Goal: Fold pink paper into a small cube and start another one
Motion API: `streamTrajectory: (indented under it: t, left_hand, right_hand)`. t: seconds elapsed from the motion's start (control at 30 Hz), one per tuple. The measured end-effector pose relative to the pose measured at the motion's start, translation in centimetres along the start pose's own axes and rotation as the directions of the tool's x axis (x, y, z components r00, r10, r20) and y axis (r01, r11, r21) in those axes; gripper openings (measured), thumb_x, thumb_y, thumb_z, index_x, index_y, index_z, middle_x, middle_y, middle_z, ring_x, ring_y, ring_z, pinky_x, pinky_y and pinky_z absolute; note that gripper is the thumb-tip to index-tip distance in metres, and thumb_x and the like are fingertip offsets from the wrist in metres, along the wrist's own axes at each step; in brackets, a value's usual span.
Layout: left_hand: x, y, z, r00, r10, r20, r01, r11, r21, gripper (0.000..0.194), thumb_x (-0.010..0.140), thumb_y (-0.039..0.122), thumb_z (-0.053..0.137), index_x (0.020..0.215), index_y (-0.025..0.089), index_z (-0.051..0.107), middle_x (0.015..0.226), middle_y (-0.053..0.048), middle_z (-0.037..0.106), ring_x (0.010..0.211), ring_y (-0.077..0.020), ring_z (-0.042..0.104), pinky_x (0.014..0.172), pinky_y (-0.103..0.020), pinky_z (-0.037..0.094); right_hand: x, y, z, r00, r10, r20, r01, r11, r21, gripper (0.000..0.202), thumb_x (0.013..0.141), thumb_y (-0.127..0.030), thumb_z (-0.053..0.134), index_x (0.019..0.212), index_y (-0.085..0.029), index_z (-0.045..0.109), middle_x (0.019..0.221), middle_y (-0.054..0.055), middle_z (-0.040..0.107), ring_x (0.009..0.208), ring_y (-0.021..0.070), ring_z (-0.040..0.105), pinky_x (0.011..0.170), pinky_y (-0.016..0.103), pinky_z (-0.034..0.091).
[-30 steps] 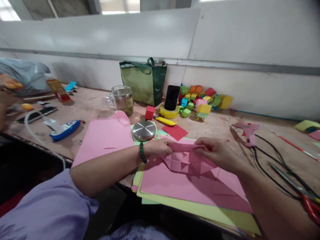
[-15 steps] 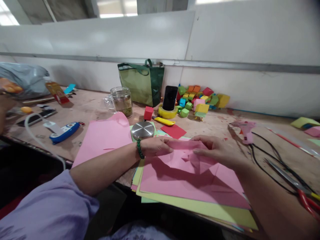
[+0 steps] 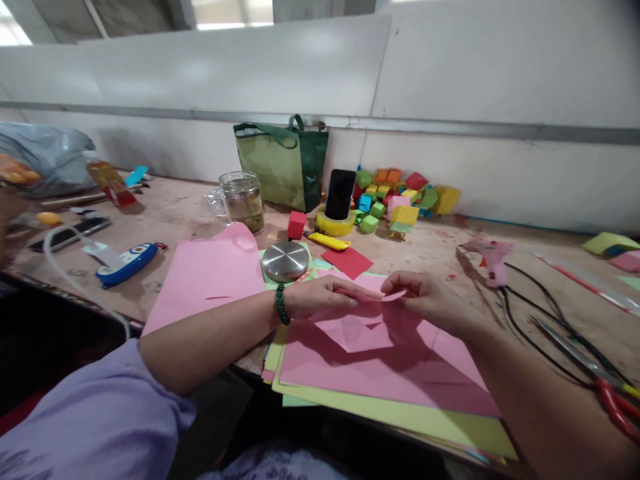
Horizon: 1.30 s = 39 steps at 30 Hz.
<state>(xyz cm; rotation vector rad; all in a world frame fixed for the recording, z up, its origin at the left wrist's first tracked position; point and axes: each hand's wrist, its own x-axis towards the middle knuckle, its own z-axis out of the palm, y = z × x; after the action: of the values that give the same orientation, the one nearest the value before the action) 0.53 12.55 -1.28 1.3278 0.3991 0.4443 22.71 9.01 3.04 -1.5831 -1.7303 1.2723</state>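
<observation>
Both of my hands are closed on a folded piece of pink paper, held just above a stack of coloured sheets. My left hand, with a green bead bracelet at the wrist, pinches the paper's upper edge between thumb and fingers. Opposite it, my right hand grips a small flap at the paper's right end. Beneath them lies a large pink sheet, with yellow sheets showing under its front edge. A round metal lid sits just beyond my left wrist.
A glass mug, a phone propped on a yellow tape roll, a yellow cutter and several small paper boxes stand behind. A pink glue gun and red-handled scissors lie right. A person's hand shows at far left.
My left hand has moved right along the paper's edge, and the fingers of both hands are now closer together. The pink paper has turned, with a flap now sticking out by my right fingers.
</observation>
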Motion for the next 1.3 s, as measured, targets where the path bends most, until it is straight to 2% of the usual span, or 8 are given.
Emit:
streamTrajectory:
  t: [0.1,0.2,0.4,0.53,0.73,0.93,1.13,1.3]
  left_hand:
    - [0.2,-0.3,0.3,0.999,0.022,-0.038,-0.019,0.996,0.084,0.036,0.081,0.026,0.066,0.115,0.016,0.067,0.12,-0.012,0.065,0.11,-0.0211,0.062,0.101,-0.035,0.044]
    - [0.2,-0.5,0.6,0.992,0.092,-0.091,-0.065,0.962,0.265,0.034,0.084,0.027,0.063,0.115,0.015,0.067,0.116,-0.012,0.068,0.107,-0.021,0.063,0.096,-0.033,0.047]
    - [-0.1,-0.4,1.4,0.964,0.208,-0.164,-0.092,0.844,0.529,0.031,0.083,0.021,0.057,0.11,0.012,0.069,0.113,-0.01,0.069,0.104,-0.0196,0.065,0.092,-0.028,0.049]
    - [-0.3,-0.2,2.0,0.937,0.283,-0.203,-0.118,0.807,0.578,0.027,0.077,0.01,0.054,0.101,0.012,0.068,0.107,-0.009,0.07,0.101,-0.0175,0.064,0.092,-0.027,0.048]
    - [-0.5,-0.1,2.9,0.898,0.376,-0.23,-0.092,0.671,0.735,0.021,0.071,0.001,0.047,0.083,0.016,0.056,0.083,-0.001,0.062,0.077,-0.0131,0.055,0.073,-0.023,0.044]
    - [-0.7,-0.4,3.1,0.875,0.396,-0.28,-0.046,0.642,0.765,0.018,0.071,0.003,0.048,0.082,0.018,0.049,0.077,0.002,0.056,0.07,-0.0117,0.05,0.066,-0.022,0.039]
    - [-0.4,-0.7,3.1,0.86,0.395,-0.323,-0.053,0.699,0.713,0.018,0.072,0.003,0.048,0.082,0.018,0.047,0.079,0.002,0.055,0.073,-0.012,0.05,0.068,-0.022,0.039]
    - [-0.3,-0.4,3.3,0.852,0.383,-0.356,-0.063,0.751,0.658,0.014,0.074,0.005,0.049,0.081,0.017,0.047,0.079,0.001,0.056,0.074,-0.0126,0.05,0.069,-0.024,0.04]
  right_hand:
    - [-0.2,-0.7,-0.4,0.988,-0.032,-0.152,0.007,0.986,-0.164,0.015,0.059,-0.017,0.058,0.072,-0.017,0.064,0.046,-0.006,0.053,0.044,0.0096,0.048,0.043,0.02,0.034]
    - [-0.4,-1.0,-0.2,0.968,-0.091,-0.234,0.02,0.957,-0.291,0.016,0.057,-0.013,0.053,0.068,-0.018,0.064,0.047,-0.004,0.056,0.046,0.0111,0.05,0.043,0.02,0.034]
    - [-0.7,-0.4,0.5,0.901,-0.345,-0.261,0.205,0.872,-0.445,0.026,0.056,-0.011,0.045,0.068,-0.02,0.066,0.066,-0.002,0.07,0.062,0.0143,0.062,0.055,0.022,0.043]
    - [-1.0,-0.2,0.5,0.888,-0.393,-0.238,0.223,0.821,-0.526,0.026,0.058,-0.009,0.047,0.069,-0.022,0.067,0.063,-0.002,0.069,0.058,0.0141,0.061,0.053,0.022,0.043]
    - [-1.2,-0.1,0.6,0.844,-0.49,-0.216,0.293,0.76,-0.58,0.02,0.063,-0.011,0.052,0.072,-0.023,0.066,0.073,0.001,0.073,0.065,0.0171,0.066,0.055,0.025,0.046]
    - [-1.6,0.0,0.4,0.778,-0.618,-0.112,0.424,0.649,-0.632,0.017,0.069,-0.011,0.055,0.078,-0.023,0.063,0.08,0.003,0.073,0.066,0.0158,0.065,0.057,0.024,0.048]
    - [-1.5,0.4,0.1,0.714,-0.699,-0.043,0.52,0.571,-0.635,0.016,0.072,-0.01,0.052,0.077,-0.022,0.061,0.087,0.004,0.073,0.071,0.016,0.067,0.061,0.025,0.051]
    - [-1.4,0.6,0.1,0.725,-0.688,-0.044,0.52,0.587,-0.62,0.009,0.076,-0.015,0.057,0.079,-0.022,0.061,0.087,0.004,0.073,0.068,0.0155,0.067,0.062,0.026,0.052]
